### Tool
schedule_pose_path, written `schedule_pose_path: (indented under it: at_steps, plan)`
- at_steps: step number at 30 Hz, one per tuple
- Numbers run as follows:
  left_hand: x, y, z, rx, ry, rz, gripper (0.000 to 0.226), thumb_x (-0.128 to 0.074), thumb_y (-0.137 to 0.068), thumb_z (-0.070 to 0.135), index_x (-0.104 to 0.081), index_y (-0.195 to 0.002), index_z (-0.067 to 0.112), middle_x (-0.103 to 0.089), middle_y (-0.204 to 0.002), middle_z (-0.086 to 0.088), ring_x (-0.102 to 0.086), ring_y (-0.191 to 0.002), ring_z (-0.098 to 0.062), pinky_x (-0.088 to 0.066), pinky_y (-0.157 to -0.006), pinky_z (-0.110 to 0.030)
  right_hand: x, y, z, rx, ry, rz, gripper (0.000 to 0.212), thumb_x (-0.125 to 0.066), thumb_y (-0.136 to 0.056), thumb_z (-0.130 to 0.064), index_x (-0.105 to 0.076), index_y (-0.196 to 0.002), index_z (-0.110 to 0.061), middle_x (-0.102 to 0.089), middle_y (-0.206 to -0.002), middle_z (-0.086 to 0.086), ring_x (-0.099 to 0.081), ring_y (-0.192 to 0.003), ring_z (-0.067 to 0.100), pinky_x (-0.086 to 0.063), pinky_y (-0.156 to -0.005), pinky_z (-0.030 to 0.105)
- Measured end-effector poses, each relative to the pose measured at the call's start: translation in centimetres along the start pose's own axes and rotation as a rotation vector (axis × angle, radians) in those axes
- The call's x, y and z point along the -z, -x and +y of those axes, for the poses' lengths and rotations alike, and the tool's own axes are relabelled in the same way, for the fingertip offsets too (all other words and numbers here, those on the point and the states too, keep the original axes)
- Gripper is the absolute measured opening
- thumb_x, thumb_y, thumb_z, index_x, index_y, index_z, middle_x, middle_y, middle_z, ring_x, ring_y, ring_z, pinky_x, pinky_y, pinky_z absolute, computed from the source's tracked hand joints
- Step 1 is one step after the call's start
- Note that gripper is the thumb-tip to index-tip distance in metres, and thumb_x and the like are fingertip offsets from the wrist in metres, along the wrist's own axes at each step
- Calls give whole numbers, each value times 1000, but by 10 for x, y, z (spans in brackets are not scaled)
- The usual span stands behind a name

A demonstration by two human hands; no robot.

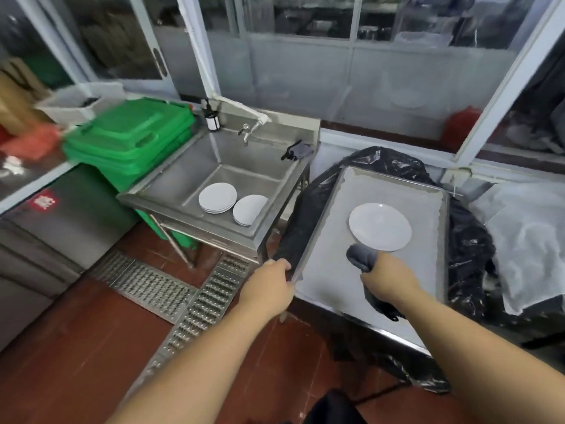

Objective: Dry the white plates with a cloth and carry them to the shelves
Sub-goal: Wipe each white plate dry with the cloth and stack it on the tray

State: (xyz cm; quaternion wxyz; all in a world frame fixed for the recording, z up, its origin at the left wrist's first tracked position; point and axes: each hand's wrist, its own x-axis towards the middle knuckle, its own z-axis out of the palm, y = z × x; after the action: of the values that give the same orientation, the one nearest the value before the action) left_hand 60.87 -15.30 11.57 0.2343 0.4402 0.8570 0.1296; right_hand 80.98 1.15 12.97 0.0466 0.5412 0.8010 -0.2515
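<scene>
**Tray Edge Gripped, Plate Loose**

Left hand [270,284] clamped on near corner of metal tray [336,209]; right hand [388,270] curled round grey cloth [362,258], just touching rim of single white plate [380,226] lying on tray. More plates [217,198] stacked in sink [183,179]. Likely trouble: tilting tray, sliding plate off; one-sided grip, tray seated on crinkled black plastic [467,240].

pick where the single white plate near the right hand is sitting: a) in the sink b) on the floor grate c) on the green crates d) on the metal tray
d: the single white plate lies flat on the metal tray, just beyond the right hand gripping a grey cloth; the other plates are stacked in the sink.
</scene>
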Motion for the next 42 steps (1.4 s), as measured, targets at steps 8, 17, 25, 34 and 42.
schedule_pose_path:
  at_steps: [8,17,25,34,42]
  plan:
    - [63,31,-134,56,-77,81,47,-52,-98,21,-53,-144,28,-55,-141,0,-60,-122,-28,-53,-94,-43,-67,21,-173,177,147,-18,17,-62,-89,-20,-65,-106,-17,-71,-93,8,-67,-81,28,-57,-72,36]
    - [113,65,-267,276,-87,105,42,-54,-100,24,-54,-142,25,-56,-143,-2,-61,-124,-27,-57,-99,-47,-137,21,-313,400,255,-155,8,-60,-91,-20,-65,-95,-17,-67,-75,-1,-64,-66,18,-45,-58,28]
    - [140,37,-337,452,-79,91,44,-57,-96,19,-56,-140,23,-57,-137,-1,-59,-121,-28,-58,-96,-47,-188,-42,-408,603,326,-214,31,-61,-92,-26,-63,-121,-16,-73,-105,9,-69,-91,29,-47,-66,32]
    - [203,-45,-376,654,-79,96,47,-57,-94,14,-56,-140,21,-57,-133,-3,-58,-121,-31,-57,-96,-52,-207,-146,-516,768,367,-277,30,-60,-88,-22,-64,-117,-17,-70,-95,7,-63,-83,30,-43,-66,31]
    - [239,-107,-407,745,-32,125,55,-51,-92,8,-53,-145,23,-57,-139,-3,-56,-126,-28,-56,-100,-49,-219,-207,-590,814,342,-376,32,-65,-91,-22,-63,-123,-19,-57,-83,-4,-53,-68,10,-34,-49,23]
